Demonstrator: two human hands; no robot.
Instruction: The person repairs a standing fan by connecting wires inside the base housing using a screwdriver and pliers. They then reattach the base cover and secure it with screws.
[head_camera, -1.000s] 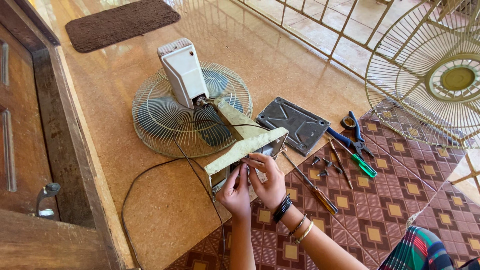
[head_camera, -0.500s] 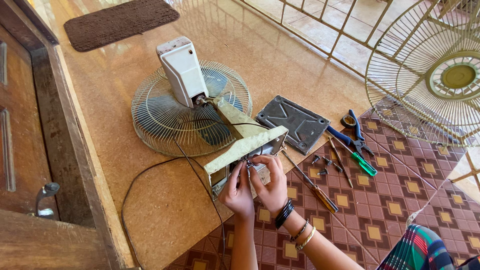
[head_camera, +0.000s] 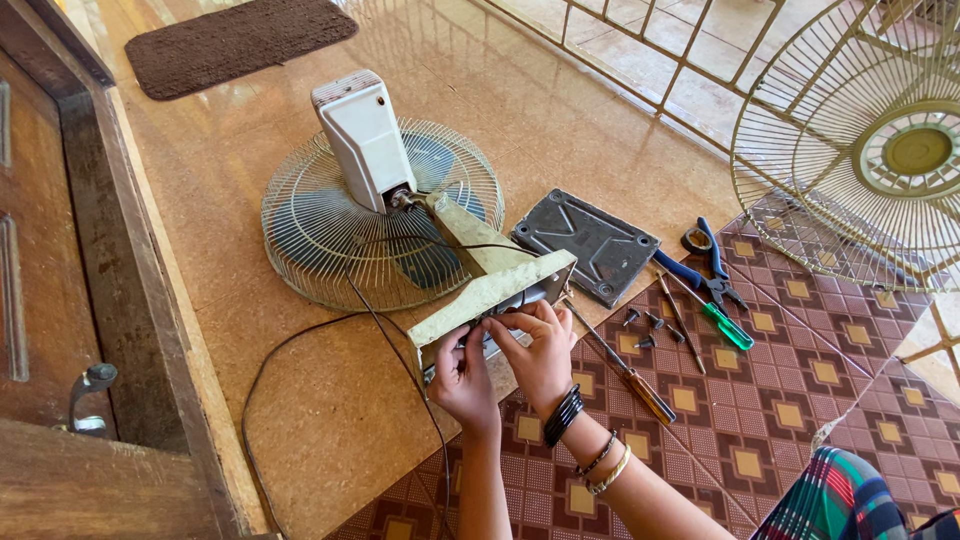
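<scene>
Fingers (head_camera: 505, 322) of both hands are curled in at the open underside of the cream fan base (head_camera: 497, 292), pinching something small there; what exactly is held cannot be told. Left hand (head_camera: 466, 372) sits lower and nearer the body, right hand (head_camera: 540, 350) just beside it, thumbs close together. Against the frames half a second and a second back, the right hand has closed in toward the left and both have risen slightly onto the base edge: judged as fine work inside the base now under way.

The base stays tipped on its side on the floor, its neck running away from the fingers to the white motor housing (head_camera: 362, 135) over the rear grille (head_camera: 380, 215).

Right of the fingers: long screwdriver (head_camera: 620, 365) nearly touching the wrist, loose screws (head_camera: 645, 325), grey base plate (head_camera: 585, 245), blue pliers (head_camera: 705, 265). Left of the fingers, black cord (head_camera: 385, 335) loops over bare tile; wooden door (head_camera: 60, 300) well beyond. Most free room is leftward.
</scene>
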